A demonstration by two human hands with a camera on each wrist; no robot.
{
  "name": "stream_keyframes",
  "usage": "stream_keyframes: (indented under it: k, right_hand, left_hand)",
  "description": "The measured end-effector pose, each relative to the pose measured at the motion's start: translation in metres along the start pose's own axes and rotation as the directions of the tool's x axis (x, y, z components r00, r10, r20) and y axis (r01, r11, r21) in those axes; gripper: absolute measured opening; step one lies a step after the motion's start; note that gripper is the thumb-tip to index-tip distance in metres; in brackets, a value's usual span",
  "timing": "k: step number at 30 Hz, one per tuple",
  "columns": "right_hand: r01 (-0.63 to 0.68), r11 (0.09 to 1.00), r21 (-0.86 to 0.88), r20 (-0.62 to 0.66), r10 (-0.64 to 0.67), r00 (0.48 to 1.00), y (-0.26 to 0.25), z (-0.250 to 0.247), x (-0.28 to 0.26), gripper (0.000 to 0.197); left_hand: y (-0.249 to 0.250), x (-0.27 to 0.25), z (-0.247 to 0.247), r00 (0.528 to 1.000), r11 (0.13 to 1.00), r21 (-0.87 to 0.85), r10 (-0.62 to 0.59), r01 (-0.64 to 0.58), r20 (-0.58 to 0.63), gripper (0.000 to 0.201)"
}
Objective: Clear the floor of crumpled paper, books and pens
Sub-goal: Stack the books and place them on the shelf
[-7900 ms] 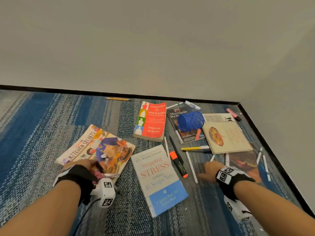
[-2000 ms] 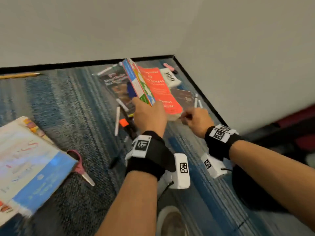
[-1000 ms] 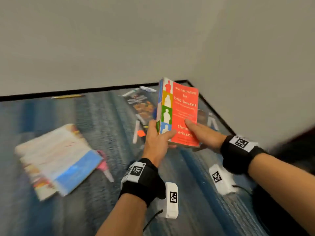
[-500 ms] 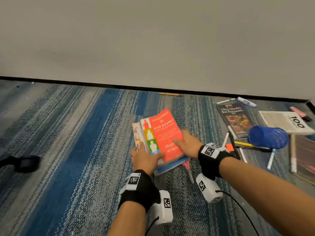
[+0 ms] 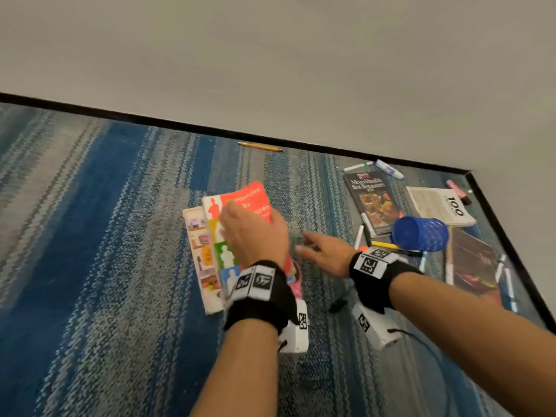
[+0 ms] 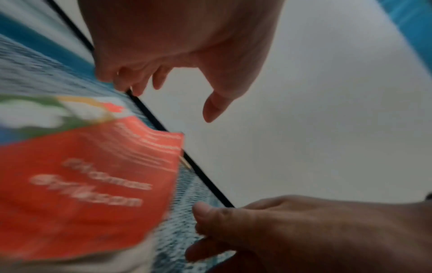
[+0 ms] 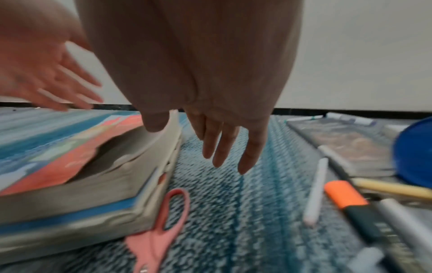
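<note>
A red book lies on top of a stack of books on the blue carpet; the blue-edged book under it shows in the right wrist view. My left hand hovers just over the red cover, fingers loose and holding nothing. My right hand is right of the stack, above bare carpet, with straight fingers. Further right lie a dark restaurant book, a white book, a brown book and several pens.
Pink scissors poke out from under the stack's right edge. A blue mesh cup lies on its side among the pens, beside an orange highlighter. A pencil lies by the black skirting. Two walls meet at the right.
The red book was carried from the corner and set on the stack. Since half a second ago both hands have let go of it, and the right hand has moved off to the right.
</note>
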State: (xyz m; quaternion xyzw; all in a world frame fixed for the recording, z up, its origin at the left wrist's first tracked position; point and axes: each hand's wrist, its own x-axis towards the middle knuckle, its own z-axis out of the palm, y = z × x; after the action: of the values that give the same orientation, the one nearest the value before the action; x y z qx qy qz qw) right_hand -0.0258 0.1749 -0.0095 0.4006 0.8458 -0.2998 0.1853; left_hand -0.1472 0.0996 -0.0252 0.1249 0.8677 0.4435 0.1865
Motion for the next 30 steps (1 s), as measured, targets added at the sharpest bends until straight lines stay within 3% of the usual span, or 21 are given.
stream_keyframes:
  k: [2, 4, 7, 9, 12, 15, 18, 20, 22, 24, 26, 27, 28, 30]
  right_hand:
    - [-0.098, 0.995, -0.034, -0.023, 0.097, 0.995, 0.027, -0.021, -0.017, 0.046]
    - [-0.160, 0.986, -0.046, -0.029, 0.158, 0.987, 0.066, -0.039, -0.034, 0.038]
    - [-0.275, 0.961, -0.029, 0.012, 0.275, 0.961, 0.140, -0.063, -0.063, 0.023]
    - [-0.372, 0.928, -0.003, -0.003, 0.372, 0.928, 0.192, -0.074, -0.084, 0.023]
    - [-0.516, 0.856, -0.022, -0.078, 0.513, 0.855, 0.271, -0.078, -0.105, 0.028]
    - [-0.666, 0.742, 0.076, -0.167, 0.668, 0.726, 0.346, -0.067, -0.109, 0.044]
    - [-0.748, 0.635, 0.193, -0.162, 0.772, 0.614, 0.411, -0.045, -0.100, 0.081]
    - [-0.773, 0.590, 0.233, -0.155, 0.807, 0.570, 0.464, -0.020, -0.087, 0.111]
    - [-0.791, 0.533, 0.299, -0.114, 0.843, 0.525, 0.497, -0.008, -0.077, 0.120]
    - [-0.717, 0.478, 0.507, -0.090, 0.857, 0.508, 0.497, -0.013, -0.071, 0.111]
    - [-0.588, 0.409, 0.698, -0.085, 0.862, 0.499, 0.458, -0.039, -0.077, 0.080]
    - [-0.522, 0.318, 0.791, -0.029, 0.872, 0.488, 0.441, -0.049, -0.078, 0.056]
    - [-0.448, 0.233, 0.863, 0.035, 0.857, 0.514, 0.435, -0.054, -0.076, 0.036]
    - [-0.323, 0.085, 0.943, 0.112, 0.831, 0.545, 0.425, -0.063, -0.076, 0.021]
  left_hand:
    - [0.037, -0.015, 0.025, 0.990, 0.991, -0.061, 0.125, -0.121, 0.072, 0.059]
    - [0.060, -0.029, 0.062, 0.954, 0.984, -0.086, 0.175, -0.158, 0.244, 0.045]
    - [0.076, -0.051, 0.126, 0.848, 0.983, 0.008, 0.152, -0.181, 0.507, 0.046]
    - [0.074, -0.064, 0.159, 0.799, 0.970, 0.103, 0.121, -0.222, 0.589, 0.049]
    - [0.069, -0.067, 0.199, 0.793, 0.936, 0.234, 0.072, -0.264, 0.605, 0.049]
    - [0.071, -0.055, 0.234, 0.799, 0.893, 0.319, 0.071, -0.318, 0.597, 0.038]
    - [0.082, -0.047, 0.263, 0.798, 0.864, 0.366, 0.065, -0.345, 0.599, 0.029]
    - [0.091, -0.044, 0.278, 0.815, 0.878, 0.379, 0.022, -0.293, 0.579, 0.040]
    - [0.097, -0.043, 0.291, 0.831, 0.901, 0.369, -0.016, -0.229, 0.557, 0.051]
    - [0.098, -0.040, 0.308, 0.836, 0.938, 0.308, -0.039, -0.158, 0.547, 0.057]
    - [0.097, -0.043, 0.323, 0.828, 0.967, 0.238, -0.061, -0.089, 0.557, 0.061]
    - [0.094, -0.043, 0.332, 0.826, 0.980, 0.194, -0.084, -0.032, 0.558, 0.062]
    - [0.093, -0.044, 0.336, 0.824, 0.985, 0.171, -0.096, -0.001, 0.558, 0.062]
    - [0.094, -0.046, 0.341, 0.822, 0.984, 0.176, -0.103, 0.003, 0.560, 0.066]
